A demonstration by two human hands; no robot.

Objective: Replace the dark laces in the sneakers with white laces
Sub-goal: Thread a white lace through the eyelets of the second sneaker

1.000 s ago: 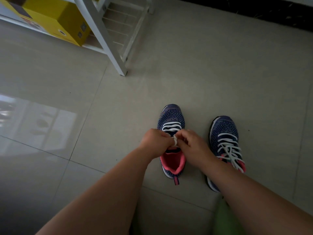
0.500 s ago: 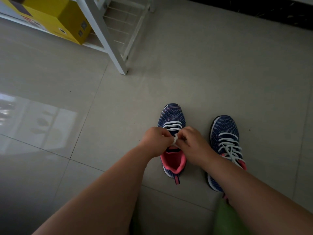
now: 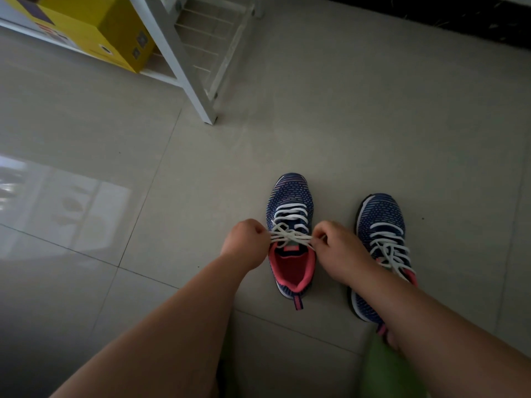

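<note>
Both hands pinch the white lace (image 3: 290, 235) of the left sneaker (image 3: 290, 231) on the tiled floor (image 3: 373, 124): left hand (image 3: 246, 245) and right hand (image 3: 339, 251) draw its ends taut sideways. Just beside it stands the right sneaker (image 3: 382, 248), white-laced.

Dim, window glare on floor (image 3: 66, 208), wide-angle distortion

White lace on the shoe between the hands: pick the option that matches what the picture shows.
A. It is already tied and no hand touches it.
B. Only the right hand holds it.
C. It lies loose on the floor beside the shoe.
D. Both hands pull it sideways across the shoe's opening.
D: the left hand and the right hand each grip an end of the white lace, drawn taut above the shoe and its pink collar.
</note>
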